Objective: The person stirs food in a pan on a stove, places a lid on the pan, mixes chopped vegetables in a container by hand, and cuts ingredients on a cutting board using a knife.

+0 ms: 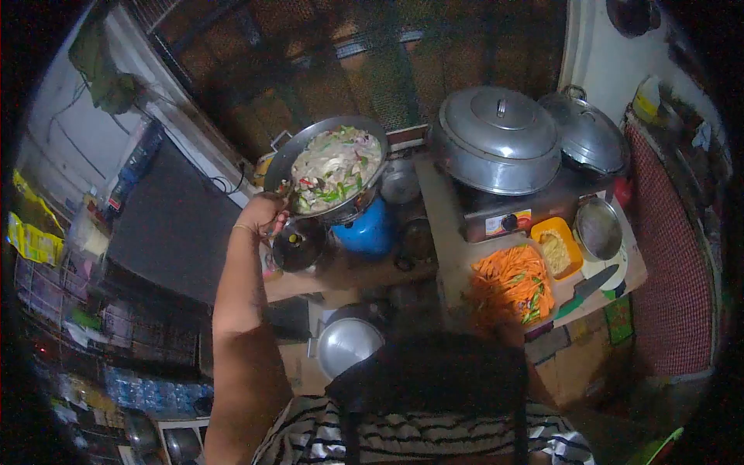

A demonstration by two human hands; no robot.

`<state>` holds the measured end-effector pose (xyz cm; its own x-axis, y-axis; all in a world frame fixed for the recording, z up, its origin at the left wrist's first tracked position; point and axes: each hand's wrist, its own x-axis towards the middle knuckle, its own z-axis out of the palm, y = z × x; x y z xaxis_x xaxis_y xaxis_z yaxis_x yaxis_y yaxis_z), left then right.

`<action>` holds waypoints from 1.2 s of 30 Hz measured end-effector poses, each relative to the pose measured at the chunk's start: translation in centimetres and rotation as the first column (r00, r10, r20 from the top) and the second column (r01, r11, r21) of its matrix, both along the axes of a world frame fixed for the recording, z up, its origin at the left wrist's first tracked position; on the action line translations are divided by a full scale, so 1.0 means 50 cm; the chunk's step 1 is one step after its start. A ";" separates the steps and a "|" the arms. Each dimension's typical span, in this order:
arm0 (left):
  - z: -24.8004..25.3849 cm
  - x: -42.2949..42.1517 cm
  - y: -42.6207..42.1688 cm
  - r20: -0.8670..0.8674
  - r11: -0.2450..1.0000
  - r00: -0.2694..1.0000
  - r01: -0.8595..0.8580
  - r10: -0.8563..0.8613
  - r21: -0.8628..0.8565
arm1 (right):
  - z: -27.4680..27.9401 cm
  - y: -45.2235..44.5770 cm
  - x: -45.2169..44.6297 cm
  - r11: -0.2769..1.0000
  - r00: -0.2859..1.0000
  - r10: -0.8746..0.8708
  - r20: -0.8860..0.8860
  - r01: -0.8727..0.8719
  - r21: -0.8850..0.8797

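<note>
My left hand (265,214) is closed beside the near left rim of a metal wok (267,177); what its fingers grip is hidden. Sliced pale food with green and red pieces (333,167) fills the wok, which sits above a blue gas cylinder (364,229). On the right, my right hand (504,314) looks dark and blurred at the near left part of a tray of shredded carrots and green slices (515,279). Its fingers cannot be made out. An orange container (572,249) with pale chopped food stands beside the tray.
A large lidded pot (496,143) and a smaller lidded pan (589,136) stand on a stove (484,225). A knife (593,285) lies at the board's right, near a metal bowl (599,229). A dark lidded pot (298,246) and a shiny pan (350,347) are lower left.
</note>
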<state>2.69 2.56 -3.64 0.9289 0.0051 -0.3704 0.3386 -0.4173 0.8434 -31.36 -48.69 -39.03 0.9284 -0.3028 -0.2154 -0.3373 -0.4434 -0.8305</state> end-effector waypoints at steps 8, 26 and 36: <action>0.140 -0.191 -0.063 0.162 0.925 0.976 0.074 -0.143 0.372 | 0.028 0.032 0.034 0.816 0.976 0.024 0.215 -0.143 0.560; 0.045 -0.231 0.047 0.144 0.614 0.840 0.254 -0.523 0.747 | 0.002 0.040 0.107 0.976 0.973 0.216 0.085 -0.212 -0.052; 0.058 -0.137 0.002 0.359 0.708 0.822 0.074 -0.442 0.702 | 0.001 0.006 0.083 0.989 0.989 0.144 -0.019 -0.145 -0.018</action>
